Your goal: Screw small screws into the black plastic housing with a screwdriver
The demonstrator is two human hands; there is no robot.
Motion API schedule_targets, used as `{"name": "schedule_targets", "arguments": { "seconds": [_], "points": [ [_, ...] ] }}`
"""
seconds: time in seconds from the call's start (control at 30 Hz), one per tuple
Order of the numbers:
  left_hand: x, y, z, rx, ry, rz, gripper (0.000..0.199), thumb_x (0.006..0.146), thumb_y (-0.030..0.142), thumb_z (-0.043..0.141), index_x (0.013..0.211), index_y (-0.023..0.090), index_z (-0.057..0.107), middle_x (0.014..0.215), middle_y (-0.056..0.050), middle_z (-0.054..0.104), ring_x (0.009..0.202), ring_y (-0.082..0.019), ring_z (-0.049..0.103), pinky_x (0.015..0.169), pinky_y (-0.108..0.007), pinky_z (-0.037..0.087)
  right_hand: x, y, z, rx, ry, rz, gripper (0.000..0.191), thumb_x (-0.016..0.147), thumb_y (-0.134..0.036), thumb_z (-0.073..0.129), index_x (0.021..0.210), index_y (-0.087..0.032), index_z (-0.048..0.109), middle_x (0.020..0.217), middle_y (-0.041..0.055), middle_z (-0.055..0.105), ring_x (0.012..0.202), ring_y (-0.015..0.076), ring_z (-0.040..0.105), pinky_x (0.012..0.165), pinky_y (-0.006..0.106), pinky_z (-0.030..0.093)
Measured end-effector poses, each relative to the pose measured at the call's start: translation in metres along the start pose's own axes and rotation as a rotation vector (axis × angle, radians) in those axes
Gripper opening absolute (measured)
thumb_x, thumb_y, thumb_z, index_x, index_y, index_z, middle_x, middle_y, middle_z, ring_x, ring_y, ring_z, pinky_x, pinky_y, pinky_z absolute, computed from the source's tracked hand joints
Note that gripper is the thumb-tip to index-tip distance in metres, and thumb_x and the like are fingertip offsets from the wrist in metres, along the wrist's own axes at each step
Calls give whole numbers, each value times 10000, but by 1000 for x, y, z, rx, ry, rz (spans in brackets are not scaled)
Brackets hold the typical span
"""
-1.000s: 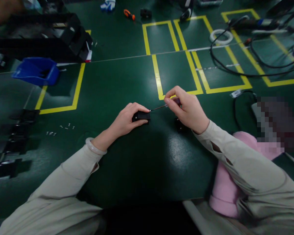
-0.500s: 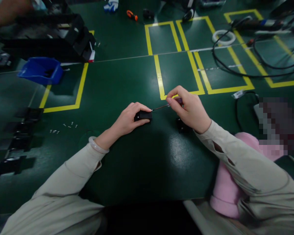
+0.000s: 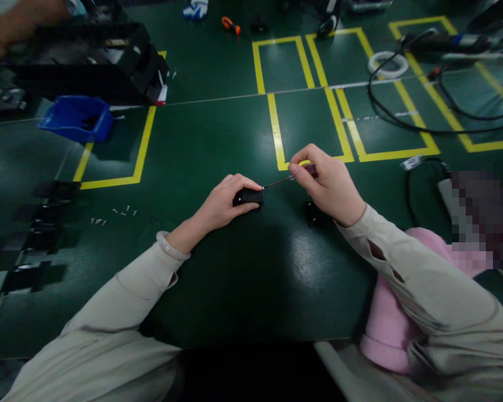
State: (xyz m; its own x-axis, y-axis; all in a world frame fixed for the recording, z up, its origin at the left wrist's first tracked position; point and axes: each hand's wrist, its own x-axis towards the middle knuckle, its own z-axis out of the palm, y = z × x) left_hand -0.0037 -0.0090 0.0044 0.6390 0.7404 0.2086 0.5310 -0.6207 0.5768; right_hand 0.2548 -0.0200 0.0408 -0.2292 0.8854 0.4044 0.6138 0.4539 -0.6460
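Note:
On the green table [image 3: 251,279], my left hand [image 3: 225,204] pinches a small black block [image 3: 250,196] between thumb and fingers. My right hand [image 3: 324,181] is closed on the handle of a thin screwdriver [image 3: 280,181], whose shaft points left. The screwdriver's tip meets the right end of the block, at a small bright spot beside my left fingertip. Another small black part [image 3: 312,214] lies just below my right hand, partly covered by it. Several small screws [image 3: 126,211] are scattered to the left of my left hand.
A blue bin [image 3: 77,118] stands before a black rack [image 3: 88,67] at the upper left, near another person's arm [image 3: 29,28]. Several black parts [image 3: 42,237] line the left side. Cables [image 3: 402,125] and a white ring [image 3: 388,65] lie at right; a pink cloth [image 3: 389,326] is beneath my right forearm.
The whole view has shifted slightly, with things appearing a little further right. Both hands keep their grips, and the screwdriver stays against the block. The other person's arm shows more clearly.

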Motion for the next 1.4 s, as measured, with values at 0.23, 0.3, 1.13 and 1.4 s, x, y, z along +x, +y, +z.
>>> {"name": "schedule_targets", "arguments": {
  "seconds": [0.23,0.3,1.13,1.4],
  "points": [
    [0,-1,0,-5,12,38,322,937,417,651,1175,205,608,1156,-64,669,1061,-225,603,921,-354,454,1,-4,-1,20,-8,-12,103,918,-236,531,1005,-201,575,769,-9,620,601,103,567,600,255,414],
    [1,0,0,-8,8,31,322,936,419,651,1173,206,609,1153,-63,669,1058,-223,604,919,-352,454,1,-4,-1,25,0,-6,112,914,-235,533,1010,-197,576,773,-6,623,605,104,569,601,256,414],
    [0,0,0,-17,23,40,300,927,381,669,1158,200,610,1143,-61,676,1054,-219,611,923,-351,460,2,-4,-2,93,-26,-14,105,931,-229,523,1035,-218,531,683,-49,541,567,101,540,586,274,396],
    [0,0,-1,-18,18,35,298,927,384,666,1160,207,608,1155,-58,675,1057,-221,609,921,-355,460,2,-3,-2,130,-60,0,98,934,-211,523,1032,-218,523,673,-55,511,547,96,514,584,284,398]
  ]
}}
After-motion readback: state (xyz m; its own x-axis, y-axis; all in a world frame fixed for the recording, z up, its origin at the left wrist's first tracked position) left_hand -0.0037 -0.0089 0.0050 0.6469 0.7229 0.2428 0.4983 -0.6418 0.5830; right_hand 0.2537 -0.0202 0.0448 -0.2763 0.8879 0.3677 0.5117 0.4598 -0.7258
